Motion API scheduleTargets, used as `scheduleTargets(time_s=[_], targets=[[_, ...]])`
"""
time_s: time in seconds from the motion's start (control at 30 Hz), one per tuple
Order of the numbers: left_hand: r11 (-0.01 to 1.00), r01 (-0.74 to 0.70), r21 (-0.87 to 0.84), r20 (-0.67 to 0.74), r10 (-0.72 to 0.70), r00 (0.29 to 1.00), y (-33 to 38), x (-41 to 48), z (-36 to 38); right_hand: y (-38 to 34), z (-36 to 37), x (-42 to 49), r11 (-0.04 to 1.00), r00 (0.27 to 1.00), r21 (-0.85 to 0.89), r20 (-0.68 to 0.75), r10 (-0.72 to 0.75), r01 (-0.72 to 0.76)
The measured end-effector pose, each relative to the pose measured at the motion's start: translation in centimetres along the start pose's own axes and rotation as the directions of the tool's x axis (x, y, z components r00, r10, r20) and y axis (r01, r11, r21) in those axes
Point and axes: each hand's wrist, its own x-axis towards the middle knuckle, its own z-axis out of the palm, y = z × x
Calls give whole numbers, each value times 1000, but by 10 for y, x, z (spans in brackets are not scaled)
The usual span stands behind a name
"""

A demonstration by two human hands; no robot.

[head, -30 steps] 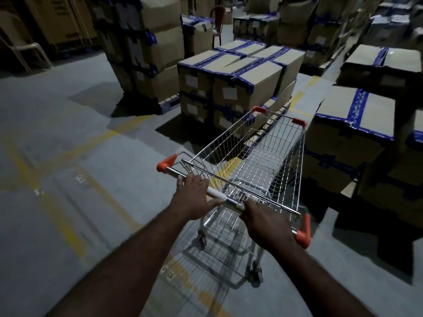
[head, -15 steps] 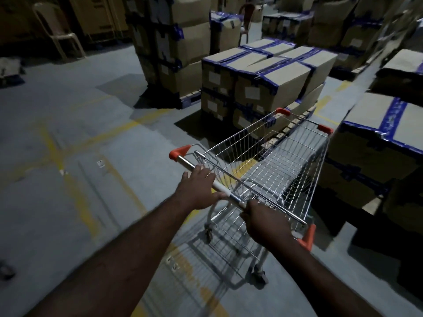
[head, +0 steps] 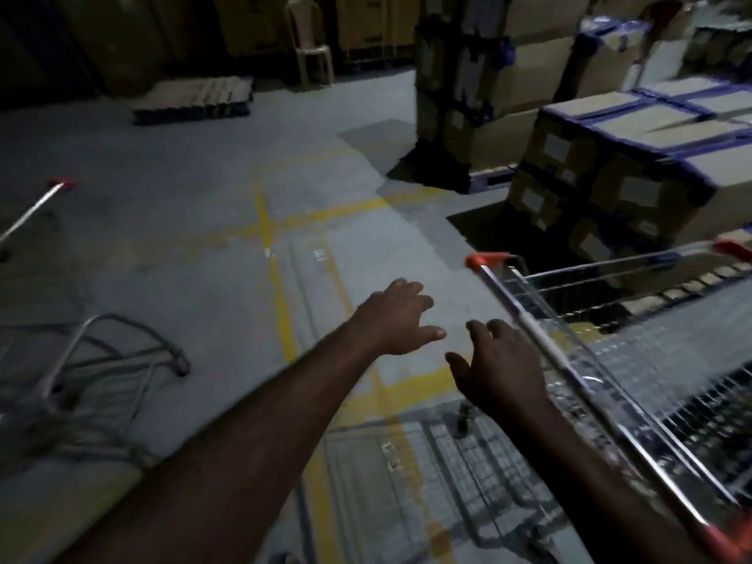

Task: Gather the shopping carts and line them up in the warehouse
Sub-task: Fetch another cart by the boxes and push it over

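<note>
Neither hand grasps anything. The left hand hangs over the floor with fingers spread. The right hand is loose-fingered just beside the handle bar of the right cart, not curled round it. Whether it touches the bar I cannot tell.

At the far left edge stands the left cart, partly cut off. Past both hands is the right cart, parked beside low stacks of cartons. The two carts are well apart, neither nested nor in a row, so I judge the gathering only partly done, with the lining-up still to do.

By count there are two carts, two hands, one plastic chair and one pallet flat on the floor. The cartons are too many and too blurred to number.
</note>
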Motion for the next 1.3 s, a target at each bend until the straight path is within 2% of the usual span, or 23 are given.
scheduleTargets(time_s=[0.13, 0.3, 0.47, 0.63, 0.83, 1.07, 1.2, 1.3], targets=[[983, 178, 49, -48, -176, 983, -103, -63, -21, -111, 15, 29, 982, 983, 56, 29, -181, 179], [910, 413, 32, -144, -405, 903, -231, -152, -54, -257, 23, 58, 911, 913, 92, 28, -407, 403], [790, 613, -17, -242, -598, 764, -338, -252, -94, -407, 26, 75, 773, 779, 133, 10, -627, 620], [636, 764, -107, -332, -747, 576, -417, -351, -119, -539, 26, 76, 603, 611, 140, -18, -791, 785], [486, 844, -226, -336, -853, 400, -481, -407, -123, -656, 30, 98, 434, 436, 109, 11, -900, 894], [392, 878, -275, -283, -906, 316, -569, -393, -108, -760, 83, 175, 274, 269, 27, 128, -955, 961], [313, 895, -317, -198, -945, 260, -626, -374, -100, -821, 124, 229, 143, 132, 45, 184, -974, 989], [318, 906, -280, -177, -944, 277, -661, -358, -84, -853, 153, 262, 21, 12, 38, 226, -974, 999]])
